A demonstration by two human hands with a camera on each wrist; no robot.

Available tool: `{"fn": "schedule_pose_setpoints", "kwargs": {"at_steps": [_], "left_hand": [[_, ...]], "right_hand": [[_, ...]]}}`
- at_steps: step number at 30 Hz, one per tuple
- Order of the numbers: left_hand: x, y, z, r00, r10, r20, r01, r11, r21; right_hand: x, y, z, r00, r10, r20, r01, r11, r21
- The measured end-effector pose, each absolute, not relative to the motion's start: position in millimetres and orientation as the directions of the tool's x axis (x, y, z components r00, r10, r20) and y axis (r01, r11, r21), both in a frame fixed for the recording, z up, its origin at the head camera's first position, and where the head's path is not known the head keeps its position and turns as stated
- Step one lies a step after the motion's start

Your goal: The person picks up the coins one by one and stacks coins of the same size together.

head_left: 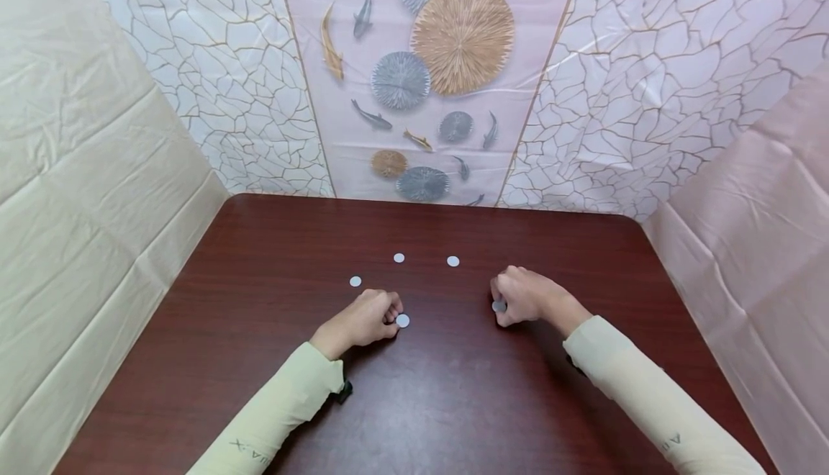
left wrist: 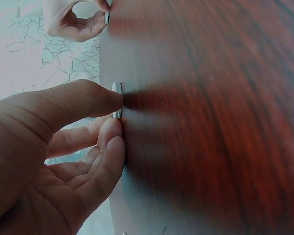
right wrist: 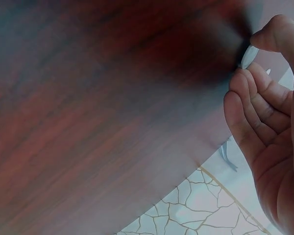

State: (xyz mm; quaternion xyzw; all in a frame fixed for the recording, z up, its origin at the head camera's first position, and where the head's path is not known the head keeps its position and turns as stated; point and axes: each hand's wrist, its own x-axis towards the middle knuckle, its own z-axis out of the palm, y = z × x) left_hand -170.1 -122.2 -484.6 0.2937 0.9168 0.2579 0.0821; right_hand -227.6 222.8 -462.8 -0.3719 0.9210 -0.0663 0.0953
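Fingers (left wrist: 105, 169) of the left hand (head_left: 363, 319) pinch a white disc (head_left: 403, 321) at the surface of the brown desk (head_left: 427, 396). Right of that disc and slightly farther off, I see, from my remote post, the right hand (head_left: 524, 295) gripping a 2nd disc (head_left: 499, 306) likewise. Past the left-hand disc lie 3 loose discs (head_left: 399, 258): 1 off to its left, 1 almost straight beyond, 1 beyond and rightward.

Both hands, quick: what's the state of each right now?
Left hand: closed, its grip pinching a white disc.
Right hand: closed, its grip pinching a second disc.
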Motion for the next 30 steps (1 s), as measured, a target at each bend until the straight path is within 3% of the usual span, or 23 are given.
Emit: {"fn": "schedule_pose_setpoints", "kwargs": {"at_steps": [30], "left_hand": [[-170,-123,-485,-0.796,0.603,0.05,0.545,0.677,0.495]], "right_hand": [[-188,197,-463,-0.624,-0.78,-0.048,-0.765,0.622,-0.168]]}}
